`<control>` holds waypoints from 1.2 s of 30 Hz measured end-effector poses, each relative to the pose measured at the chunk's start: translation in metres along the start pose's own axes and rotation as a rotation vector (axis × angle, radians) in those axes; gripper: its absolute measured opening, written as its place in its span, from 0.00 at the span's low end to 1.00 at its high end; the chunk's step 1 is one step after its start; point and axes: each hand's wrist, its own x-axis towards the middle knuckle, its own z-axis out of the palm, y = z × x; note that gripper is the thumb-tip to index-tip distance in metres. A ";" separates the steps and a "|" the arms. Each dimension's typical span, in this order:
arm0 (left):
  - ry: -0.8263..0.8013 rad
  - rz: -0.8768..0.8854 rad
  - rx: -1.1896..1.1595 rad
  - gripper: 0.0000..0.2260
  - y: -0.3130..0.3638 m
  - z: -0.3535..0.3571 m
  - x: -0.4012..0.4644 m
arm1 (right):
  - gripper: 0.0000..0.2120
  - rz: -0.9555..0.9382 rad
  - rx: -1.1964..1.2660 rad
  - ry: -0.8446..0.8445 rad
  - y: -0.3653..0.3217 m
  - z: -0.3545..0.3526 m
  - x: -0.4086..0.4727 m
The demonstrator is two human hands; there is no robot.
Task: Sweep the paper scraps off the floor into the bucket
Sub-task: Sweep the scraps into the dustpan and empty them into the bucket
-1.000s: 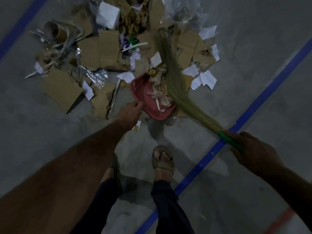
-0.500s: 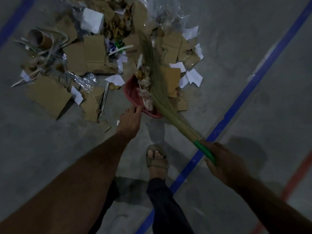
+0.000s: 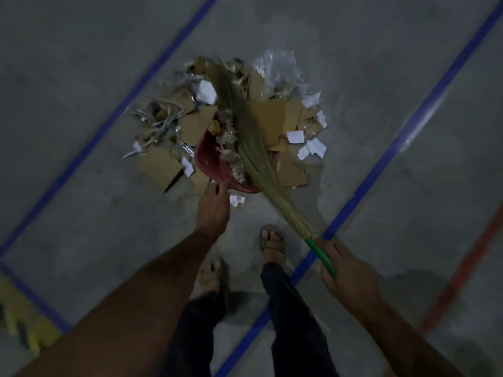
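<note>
I am loading the dustpan [image 3: 215, 164], which is the step in hand: my left hand [image 3: 212, 210] is steadying the red pan at its near rim, thumb and fingers pinching the edge, so that grip is holding the pan. My right hand [image 3: 347, 276] is wrapping round the green handle of the broom [image 3: 251, 148], a closed grip on the handle, and the bristles are lying across the pan's right side and reaching up into the far end of the heap.

The paper scraps [image 3: 295, 137] are lying mixed with torn cardboard [image 3: 272, 115] and clear plastic wrap [image 3: 280, 69] in one heap on the floor [image 3: 81, 77], between two blue floor lines. Some crumpled bits are already sitting in the pan beside the bristles; one white scrap [image 3: 236, 200] is lying just behind it, near my feet.

I am not seeing any bucket in view, so I cannot tell where it stands. Next, I judge, I should be drawing the bristles toward me to drag more scraps in while keeping the pan's lip flat on the floor, then lifting it level so nothing slides out.
</note>
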 end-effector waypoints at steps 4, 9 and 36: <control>0.063 -0.007 -0.007 0.14 0.013 -0.080 -0.055 | 0.31 -0.057 -0.038 0.047 -0.044 -0.039 -0.061; 0.132 0.009 -0.010 0.12 0.007 -0.147 -0.128 | 0.31 -0.035 -0.187 0.161 -0.100 -0.044 -0.147; 0.231 0.392 -0.003 0.13 0.240 -0.218 -0.398 | 0.36 0.073 -0.171 0.614 -0.028 -0.031 -0.548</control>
